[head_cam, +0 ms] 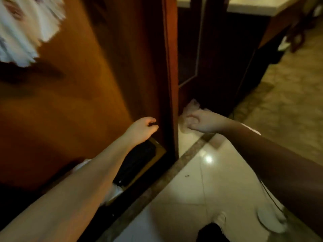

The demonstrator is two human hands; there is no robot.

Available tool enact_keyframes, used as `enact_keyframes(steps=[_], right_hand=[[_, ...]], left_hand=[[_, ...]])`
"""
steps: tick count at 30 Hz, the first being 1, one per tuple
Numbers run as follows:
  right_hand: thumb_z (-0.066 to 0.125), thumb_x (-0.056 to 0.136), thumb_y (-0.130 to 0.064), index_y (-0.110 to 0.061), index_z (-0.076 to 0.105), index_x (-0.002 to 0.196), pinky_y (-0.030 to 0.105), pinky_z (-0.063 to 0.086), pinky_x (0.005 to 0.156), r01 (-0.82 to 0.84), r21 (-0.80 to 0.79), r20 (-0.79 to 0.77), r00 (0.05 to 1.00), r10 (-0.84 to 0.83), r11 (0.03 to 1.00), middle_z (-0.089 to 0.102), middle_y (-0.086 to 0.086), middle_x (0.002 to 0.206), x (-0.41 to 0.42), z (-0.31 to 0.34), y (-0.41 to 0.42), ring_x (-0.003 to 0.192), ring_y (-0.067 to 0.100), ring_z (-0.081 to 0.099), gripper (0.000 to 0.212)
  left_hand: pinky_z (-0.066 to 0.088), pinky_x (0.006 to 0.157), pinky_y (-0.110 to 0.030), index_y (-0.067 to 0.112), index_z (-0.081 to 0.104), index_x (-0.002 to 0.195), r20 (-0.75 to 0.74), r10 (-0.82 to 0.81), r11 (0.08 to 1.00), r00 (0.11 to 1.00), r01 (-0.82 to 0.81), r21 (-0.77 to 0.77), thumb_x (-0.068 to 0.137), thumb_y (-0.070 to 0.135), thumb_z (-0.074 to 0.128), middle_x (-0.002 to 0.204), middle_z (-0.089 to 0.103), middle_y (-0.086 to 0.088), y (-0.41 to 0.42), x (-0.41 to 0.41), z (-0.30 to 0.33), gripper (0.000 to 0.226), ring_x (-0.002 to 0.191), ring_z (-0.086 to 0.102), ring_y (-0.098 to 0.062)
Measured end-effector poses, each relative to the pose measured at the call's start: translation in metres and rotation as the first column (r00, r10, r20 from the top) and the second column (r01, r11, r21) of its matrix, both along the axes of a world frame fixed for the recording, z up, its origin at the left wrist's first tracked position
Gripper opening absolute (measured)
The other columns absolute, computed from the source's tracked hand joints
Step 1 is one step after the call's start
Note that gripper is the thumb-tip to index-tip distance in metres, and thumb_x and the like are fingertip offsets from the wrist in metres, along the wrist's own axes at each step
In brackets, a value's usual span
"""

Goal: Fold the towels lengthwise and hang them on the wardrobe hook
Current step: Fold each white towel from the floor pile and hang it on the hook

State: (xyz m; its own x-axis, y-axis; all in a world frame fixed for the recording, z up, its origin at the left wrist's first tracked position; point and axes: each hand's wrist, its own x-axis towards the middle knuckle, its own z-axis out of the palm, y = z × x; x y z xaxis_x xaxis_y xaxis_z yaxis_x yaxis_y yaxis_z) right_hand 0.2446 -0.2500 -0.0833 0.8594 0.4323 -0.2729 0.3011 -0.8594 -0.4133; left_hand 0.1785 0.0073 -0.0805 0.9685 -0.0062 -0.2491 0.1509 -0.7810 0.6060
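Towels show in two places: a white, blurred one (21,30) hangs high at the upper left against the wardrobe panel (70,95), and a pale, crumpled piece of cloth (190,109) sits low on the right, by the floor beyond the door edge (170,75).

Room first: glossy cream floor tiles (201,186) w/ a dark speckled border strip (174,170) running diagonally, a bright light reflection on the tile, and duller patterned flooring (288,102) further right. Wardrobe is warm reddish-brown wood, smooth, lit orange on the left panel and much darker inside the open part on the right. A pale countertop (253,4) sits at the top right (details too dim to read).

Right hand (199,123) is down low, fingers curled round the crumpled cloth, which bunches out above and beside the knuckles; the cloth looks soft, thin and wrinkled. Left hand (143,128) is just beside the door edge, on the wardrobe's lit side, fingers loosely curled, holding nothing; can't tell if the fingertips touch the wood. The hanging white towel is well apart from both hands, up and to the left.

Light fabric (269,219) shows at the bottom right of the view, under the right forearm.
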Motion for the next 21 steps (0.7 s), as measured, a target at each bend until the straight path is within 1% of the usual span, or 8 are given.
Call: enact_keyframes(steps=[2,5,8,12,14,15,18,21], right_hand=[[0.062,0.096,-0.044,-0.022,0.049,0.147,0.031,0.034,0.107,0.048,-0.006,-0.046,0.998,-0.048,0.999,0.049,0.004,0.152,0.006,-0.032,-0.042,0.136,0.022,0.047,0.058],[0.063,0.097,-0.04,-0.017,0.051,0.145,0.034,0.038,0.109,0.119,-0.012,-0.123,0.985,-0.12,0.993,0.05,0.006,0.151,0.02,-0.071,-0.105,0.134,0.024,0.049,0.055],[0.06,0.099,-0.039,-0.016,0.05,0.146,0.033,0.034,0.109,0.176,-0.033,-0.212,0.961,-0.179,0.984,0.048,0.006,0.152,0.033,-0.103,-0.166,0.138,0.025,0.045,0.053],[0.058,0.098,-0.044,-0.019,0.053,0.144,0.034,0.035,0.113,0.249,-0.079,-0.279,0.924,-0.261,0.965,0.049,0.004,0.151,0.06,-0.139,-0.246,0.138,0.023,0.044,0.052],[0.057,0.098,-0.044,-0.021,0.055,0.142,0.036,0.037,0.112,0.298,-0.108,-0.311,0.896,-0.317,0.948,0.05,0.003,0.15,0.075,-0.156,-0.28,0.137,0.022,0.045,0.05],[0.057,0.098,-0.044,-0.021,0.055,0.141,0.037,0.037,0.112,0.318,-0.128,-0.322,0.882,-0.343,0.939,0.05,0.003,0.149,0.081,-0.164,-0.295,0.136,0.022,0.046,0.049],[0.055,0.099,-0.042,-0.02,0.056,0.139,0.039,0.039,0.111,0.388,-0.193,-0.342,0.835,-0.432,0.901,0.052,0.004,0.146,0.103,-0.193,-0.339,0.134,0.024,0.048,0.046],[0.053,0.1,-0.039,-0.02,0.058,0.137,0.039,0.042,0.107,0.454,-0.246,-0.368,0.773,-0.516,0.856,0.055,0.006,0.143,0.125,-0.222,-0.378,0.129,0.025,0.051,0.043]], left_hand=[[0.038,0.102,-0.028,0.026,0.047,0.147,-0.054,-0.032,0.999,0.998,0.031,-0.013,0.102,0.037,0.053,0.149,0.049,0.002,-0.043,0.025,-0.031,0.047,0.136,0.046,-0.015],[0.034,0.093,-0.025,0.029,0.053,0.14,-0.13,-0.049,0.999,0.99,0.046,-0.027,0.099,0.04,0.056,0.144,0.053,0.005,-0.107,0.064,-0.07,0.042,0.131,0.049,-0.014],[0.038,0.089,-0.027,0.029,0.057,0.135,-0.215,-0.063,0.998,0.975,0.055,-0.043,0.098,0.04,0.057,0.139,0.057,0.003,-0.166,0.101,-0.102,0.039,0.123,0.054,-0.017],[0.04,0.088,-0.026,0.023,0.056,0.137,-0.256,-0.175,0.984,0.951,0.177,-0.015,0.097,0.045,0.055,0.141,0.055,0.0,-0.241,0.156,-0.135,0.046,0.123,0.055,-0.019],[0.043,0.084,-0.028,0.019,0.06,0.133,-0.294,-0.201,0.979,0.934,0.205,-0.019,0.096,0.045,0.055,0.134,0.059,-0.005,-0.275,0.18,-0.15,0.045,0.116,0.059,-0.024],[0.042,0.082,-0.028,0.019,0.06,0.131,-0.323,-0.208,0.976,0.923,0.216,-0.011,0.096,0.044,0.055,0.131,0.061,-0.006,-0.289,0.189,-0.158,0.044,0.111,0.06,-0.024],[0.04,0.084,-0.028,0.02,0.059,0.131,-0.4,-0.241,0.966,0.885,0.258,-0.011,0.096,0.041,0.055,0.129,0.062,-0.003,-0.331,0.222,-0.185,0.041,0.101,0.057,-0.016],[0.045,0.088,-0.032,0.017,0.063,0.126,-0.437,-0.299,0.941,0.848,0.339,0.013,0.094,0.035,0.056,0.129,0.063,-0.008,-0.367,0.263,-0.211,0.038,0.103,0.058,-0.021]])
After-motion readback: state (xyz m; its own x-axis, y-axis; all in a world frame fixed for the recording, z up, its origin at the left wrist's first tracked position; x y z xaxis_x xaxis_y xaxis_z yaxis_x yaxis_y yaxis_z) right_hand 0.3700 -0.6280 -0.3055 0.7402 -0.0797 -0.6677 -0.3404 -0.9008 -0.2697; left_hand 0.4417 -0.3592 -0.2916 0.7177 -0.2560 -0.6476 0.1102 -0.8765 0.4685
